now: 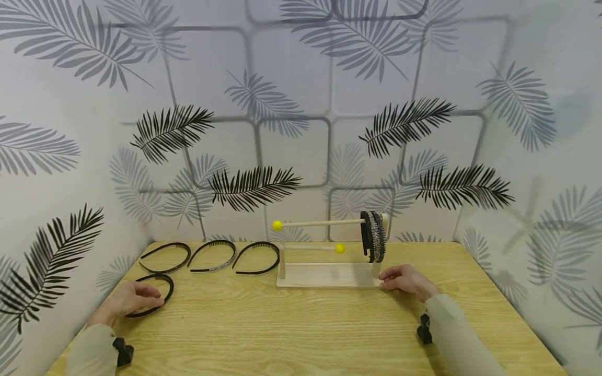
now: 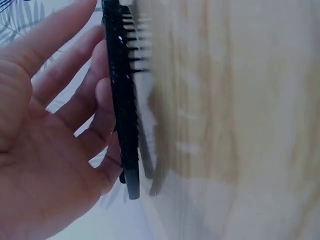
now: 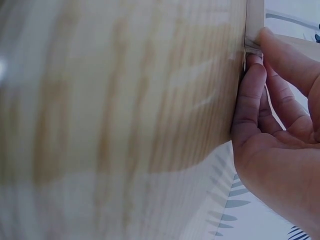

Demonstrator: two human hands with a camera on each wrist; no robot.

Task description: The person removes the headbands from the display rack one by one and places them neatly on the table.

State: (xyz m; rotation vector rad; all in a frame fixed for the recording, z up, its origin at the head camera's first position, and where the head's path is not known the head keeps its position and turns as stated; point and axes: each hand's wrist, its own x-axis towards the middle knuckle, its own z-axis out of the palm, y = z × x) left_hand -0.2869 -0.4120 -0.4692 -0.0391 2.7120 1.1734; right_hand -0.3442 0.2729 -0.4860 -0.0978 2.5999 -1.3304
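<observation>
My left hand (image 1: 134,298) pinches a black toothed headband (image 1: 170,292) at the table's front left. In the left wrist view the same headband (image 2: 122,95) shows its comb teeth close over the wood, with the fingers against its outer side. My right hand (image 1: 408,282) grips the right end of a wooden stand's base (image 1: 329,277); the thumb is on top in the right wrist view. Two rods with yellow ball ends (image 1: 277,225) reach leftward on the stand. Several dark and glittery headbands (image 1: 374,237) hang at the upper rod's right end.
Three more headbands lie in a row along the back left: one plain black (image 1: 188,256), one partly glittery (image 1: 233,256), one beside the stand (image 1: 277,258). The wood-grain table (image 1: 282,334) meets leaf-patterned walls (image 1: 301,151) behind and at both sides.
</observation>
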